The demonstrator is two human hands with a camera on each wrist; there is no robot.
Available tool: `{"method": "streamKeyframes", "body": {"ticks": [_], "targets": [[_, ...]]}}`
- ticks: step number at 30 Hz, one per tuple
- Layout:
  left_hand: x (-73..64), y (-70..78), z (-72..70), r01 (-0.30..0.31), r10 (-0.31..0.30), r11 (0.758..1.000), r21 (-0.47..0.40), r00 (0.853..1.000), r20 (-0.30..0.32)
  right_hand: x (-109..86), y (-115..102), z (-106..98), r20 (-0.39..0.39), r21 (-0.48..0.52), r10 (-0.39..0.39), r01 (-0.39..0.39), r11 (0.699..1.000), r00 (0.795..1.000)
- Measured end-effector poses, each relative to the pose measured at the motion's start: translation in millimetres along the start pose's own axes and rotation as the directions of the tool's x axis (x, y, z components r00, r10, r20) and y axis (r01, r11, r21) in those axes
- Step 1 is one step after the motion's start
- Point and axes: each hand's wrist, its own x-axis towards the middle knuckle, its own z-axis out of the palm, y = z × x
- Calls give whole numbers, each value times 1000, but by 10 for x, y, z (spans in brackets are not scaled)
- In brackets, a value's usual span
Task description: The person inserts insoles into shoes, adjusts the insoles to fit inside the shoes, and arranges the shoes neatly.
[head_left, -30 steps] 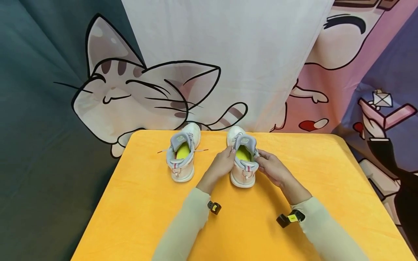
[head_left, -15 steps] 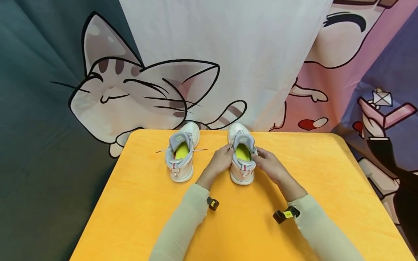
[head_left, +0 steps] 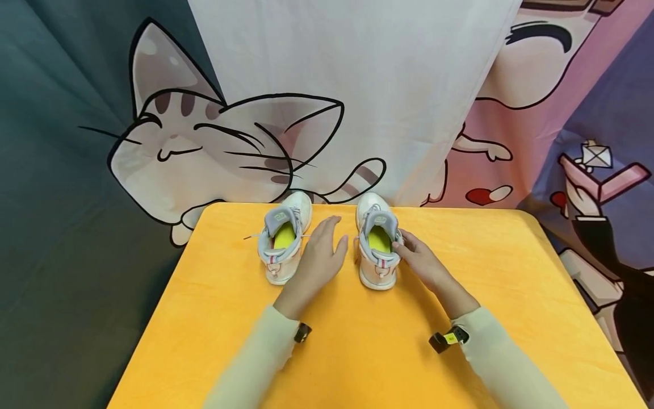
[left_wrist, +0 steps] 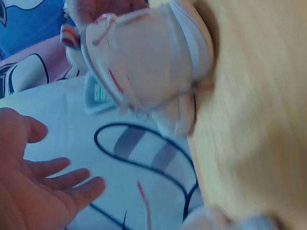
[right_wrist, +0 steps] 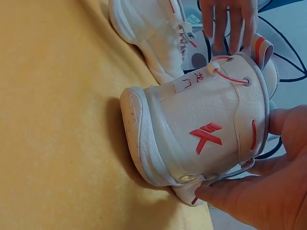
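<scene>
Two white and pale-pink sneakers stand side by side at the far edge of the table, heels towards me, with yellow-green insoles inside. My right hand (head_left: 426, 264) pinches the right side of the collar of the right sneaker (head_left: 378, 275), its thumb at the inner rim. A red logo marks that sneaker's heel side (right_wrist: 206, 136) in the right wrist view. My left hand (head_left: 314, 261) hovers between the shoes with spread fingers, holding nothing, and partly covers the left sneaker (head_left: 278, 270). In the left wrist view, the left hand (left_wrist: 36, 189) is apart from the right sneaker (left_wrist: 148, 62).
Both shoes stand on a yellow table (head_left: 357, 358). Behind its far edge hangs a cloth backdrop (head_left: 403, 79) with cartoon cat and figure prints. Loose lace ends with red tips, such as one lace (left_wrist: 146, 206), stick out beside the shoes.
My left hand has let go of the right sneaker's left side and moved left towards the other shoe, its fingers opening. The right hand keeps its grip; the right sneaker shifted slightly early on.
</scene>
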Motion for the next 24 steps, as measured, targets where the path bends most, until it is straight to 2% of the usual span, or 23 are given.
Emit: {"method": "streamKeyframes", "body": {"ticks": [2, 4, 7, 10, 12, 13, 15, 17, 19, 21, 24], "targets": [[-57, -56, -97, -73, 75, 996, 43, 995, -58, -2, 13, -10, 2, 5, 4, -4, 1000, 1000], [-101, -137, -183, -135, 146, 986, 96, 981, -126, -3, 20, -15, 4, 14, 7, -8, 1000, 1000], [-147, -279, -277, -178, 218, 968, 175, 945, -243, -5, 28, -17, 8, 19, 10, -10, 1000, 1000], [-191, -440, -343, -154, 222, 967, 205, 903, -367, -14, 15, -11, 7, 25, 15, -15, 1000, 1000], [-223, -546, -370, -108, 182, 976, 187, 879, -441, -19, 7, -8, 8, 30, 17, -17, 999, 1000], [-243, -594, -378, -76, 144, 984, 161, 872, -468, -21, 3, -6, 6, 33, 19, -19, 999, 1000], [-282, -678, -387, 1, 45, 996, 90, 863, -502, -26, 0, -5, 2, 31, 19, -19, 999, 1000], [-327, -749, -384, 90, -74, 996, 7, 857, -511, -30, 1, -4, 3, 30, 13, -13, 999, 1000], [-378, -818, -367, 186, -198, 980, -75, 850, -488, -34, 6, -5, 2, 30, 11, -11, 1000, 1000], [-429, -881, -338, 258, -296, 955, -145, 834, -466, -39, 14, -7, 5, 28, 7, -7, 1000, 1000], [-487, -978, -282, 313, -372, 928, -203, 818, -438, -45, 23, -11, 7, 21, 1, -1, 1000, 1000]]}}
